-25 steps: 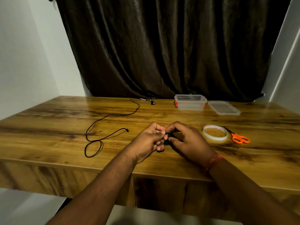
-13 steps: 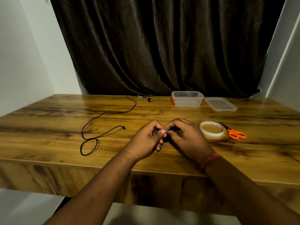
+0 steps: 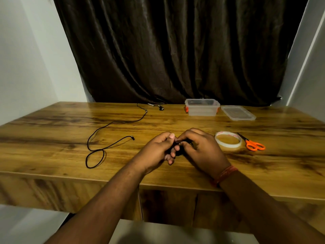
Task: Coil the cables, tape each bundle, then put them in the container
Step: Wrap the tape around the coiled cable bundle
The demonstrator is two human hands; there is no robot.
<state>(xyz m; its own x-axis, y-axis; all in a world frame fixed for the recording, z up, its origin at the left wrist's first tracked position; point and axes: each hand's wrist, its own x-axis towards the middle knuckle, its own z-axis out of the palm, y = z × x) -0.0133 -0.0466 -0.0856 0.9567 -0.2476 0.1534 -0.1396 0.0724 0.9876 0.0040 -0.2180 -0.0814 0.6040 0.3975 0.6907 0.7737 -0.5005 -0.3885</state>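
Note:
My left hand point(image 3: 159, 151) and my right hand point(image 3: 202, 152) meet over the middle of the wooden table point(image 3: 52, 131), both pinched on a small black coiled cable bundle point(image 3: 181, 147) that is mostly hidden between the fingers. A loose black earphone cable point(image 3: 105, 136) trails uncoiled across the left side of the table, its earbuds lying near the curtain. A roll of clear tape point(image 3: 228, 139) lies just right of my right hand. The clear plastic container point(image 3: 202, 107) stands open at the back, its lid point(image 3: 237, 113) beside it.
Orange-handled scissors point(image 3: 253, 144) lie right of the tape roll. A dark curtain point(image 3: 175, 50) hangs behind the table, with white walls on both sides. The table's front edge runs just under my wrists.
Both hands stayed together on the bundle with small finger shifts. The view has tilted slightly; nothing on the table has moved.

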